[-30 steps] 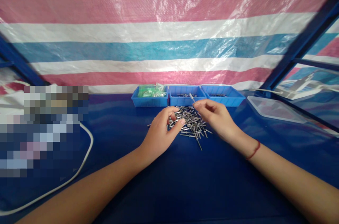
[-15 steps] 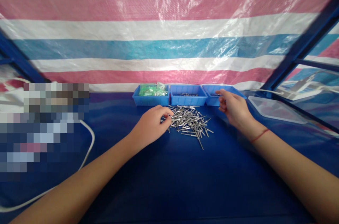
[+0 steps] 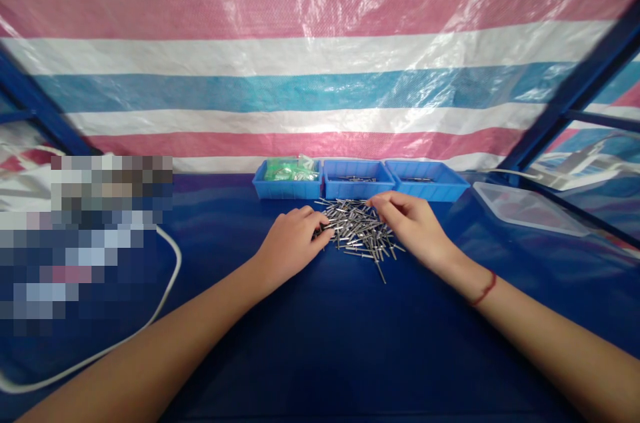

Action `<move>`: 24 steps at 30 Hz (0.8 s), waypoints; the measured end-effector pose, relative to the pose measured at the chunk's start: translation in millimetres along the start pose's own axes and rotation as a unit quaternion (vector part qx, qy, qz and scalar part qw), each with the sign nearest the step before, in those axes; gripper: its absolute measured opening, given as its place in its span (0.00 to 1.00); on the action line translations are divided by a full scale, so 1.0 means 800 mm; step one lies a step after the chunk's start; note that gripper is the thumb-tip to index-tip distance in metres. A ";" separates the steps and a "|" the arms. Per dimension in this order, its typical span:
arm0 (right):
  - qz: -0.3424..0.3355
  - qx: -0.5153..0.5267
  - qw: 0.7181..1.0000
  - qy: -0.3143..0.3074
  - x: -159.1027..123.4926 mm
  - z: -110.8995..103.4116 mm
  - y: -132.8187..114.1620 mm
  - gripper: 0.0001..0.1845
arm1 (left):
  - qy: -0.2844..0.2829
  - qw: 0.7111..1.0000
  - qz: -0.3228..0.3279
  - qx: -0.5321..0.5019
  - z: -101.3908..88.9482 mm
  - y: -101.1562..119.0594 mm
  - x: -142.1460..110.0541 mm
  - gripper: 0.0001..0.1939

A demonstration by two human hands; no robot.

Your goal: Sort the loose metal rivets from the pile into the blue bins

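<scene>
From your head, the camera looks forward and down, above and behind your left hand (image 3: pixel 290 243) and right hand (image 3: pixel 417 226); it sits near, taking in the tabletop (image 3: pixel 325 343) before them and facing the striped sheet (image 3: pixel 300 93) beyond them.

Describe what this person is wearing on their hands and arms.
The left hand and right hand are both ungloved. No sleeve shows on the left forearm or right forearm. A thin, dark red, cord-like bracelet circles the right wrist; the left has none in view.
</scene>
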State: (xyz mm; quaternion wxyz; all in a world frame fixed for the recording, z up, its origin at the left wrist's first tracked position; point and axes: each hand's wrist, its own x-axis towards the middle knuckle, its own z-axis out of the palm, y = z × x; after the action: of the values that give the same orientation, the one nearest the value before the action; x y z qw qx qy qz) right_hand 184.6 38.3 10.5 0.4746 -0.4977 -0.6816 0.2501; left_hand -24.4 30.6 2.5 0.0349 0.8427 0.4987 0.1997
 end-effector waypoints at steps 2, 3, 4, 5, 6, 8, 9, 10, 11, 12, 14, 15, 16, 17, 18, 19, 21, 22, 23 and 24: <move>-0.018 -0.008 1.000 -0.015 -0.004 0.003 -0.004 0.16 | 0.003 1.000 -0.001 -0.004 0.003 0.000 0.002 0.10; -0.022 -0.009 0.999 -0.024 -0.005 0.004 -0.005 0.16 | 0.005 1.000 0.001 -0.006 0.004 0.000 0.003 0.10; -0.025 -0.010 0.999 -0.032 -0.006 0.005 -0.004 0.15 | 0.007 1.000 0.003 -0.005 0.005 0.000 0.004 0.10; -0.029 -0.011 0.999 -0.039 -0.007 0.006 -0.003 0.15 | 0.009 1.000 0.003 -0.004 0.006 0.000 0.004 0.09; -0.034 -0.013 0.998 -0.044 -0.008 0.007 -0.002 0.15 | 0.010 1.000 0.003 0.000 0.007 0.000 0.004 0.09; -0.044 -0.019 0.997 -0.057 -0.009 0.008 0.001 0.15 | 0.011 1.000 0.002 0.010 0.008 0.001 0.004 0.10; -0.049 -0.022 0.996 -0.065 -0.009 0.008 0.002 0.15 | 0.010 1.000 0.003 0.016 0.008 0.002 0.003 0.11; -0.053 -0.027 0.995 -0.075 -0.010 0.008 0.003 0.15 | 0.010 1.000 0.004 0.022 0.008 0.002 0.003 0.11; -0.058 -0.031 0.994 -0.083 -0.010 0.008 0.003 0.15 | 0.011 1.000 0.004 0.025 0.008 0.003 0.002 0.11; -0.062 -0.037 0.993 -0.090 -0.010 0.008 0.002 0.15 | 0.011 1.000 0.003 0.027 0.008 0.003 0.002 0.11; -0.068 -0.046 0.992 -0.096 -0.011 0.008 0.001 0.15 | 0.011 1.000 0.002 0.026 0.007 0.004 0.002 0.10; -0.071 -0.050 0.991 -0.098 -0.012 0.008 0.001 0.15 | 0.008 1.000 0.004 0.028 0.005 0.005 0.002 0.10; -0.073 -0.054 0.991 -0.099 -0.012 0.008 0.000 0.16 | 0.004 0.999 0.008 0.034 0.004 0.005 0.003 0.10; -0.075 -0.058 0.990 -0.102 -0.012 0.009 0.000 0.15 | 0.000 0.999 0.013 0.045 0.003 0.006 0.003 0.10; -0.076 -0.061 0.990 -0.106 -0.013 0.009 0.000 0.15 | -0.005 0.998 0.018 0.060 0.002 0.007 0.003 0.11; -0.076 -0.065 0.989 -0.110 -0.013 0.009 -0.001 0.15 | -0.007 0.997 0.023 0.076 0.001 0.008 0.003 0.12; -0.076 -0.069 0.987 -0.121 -0.013 0.010 -0.001 0.15 | -0.002 0.994 0.030 0.104 0.001 0.009 0.002 0.13; -0.079 -0.070 0.987 -0.124 -0.014 0.011 -0.001 0.14 | 0.006 0.993 0.034 0.114 0.001 0.010 0.001 0.13; -0.085 -0.071 0.986 -0.124 -0.014 0.012 -0.001 0.13 | 0.015 0.992 0.039 0.119 0.001 0.011 0.001 0.13; -0.094 -0.073 0.985 -0.123 -0.014 0.012 -0.002 0.11 | 0.026 0.991 0.046 0.120 0.001 0.013 0.000 0.12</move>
State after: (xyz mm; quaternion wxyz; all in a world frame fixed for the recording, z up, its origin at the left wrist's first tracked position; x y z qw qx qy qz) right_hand 175.7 28.5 3.1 0.3709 -0.4305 -0.7948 0.2129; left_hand -15.8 25.8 4.7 -0.0890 0.8574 0.4806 0.1615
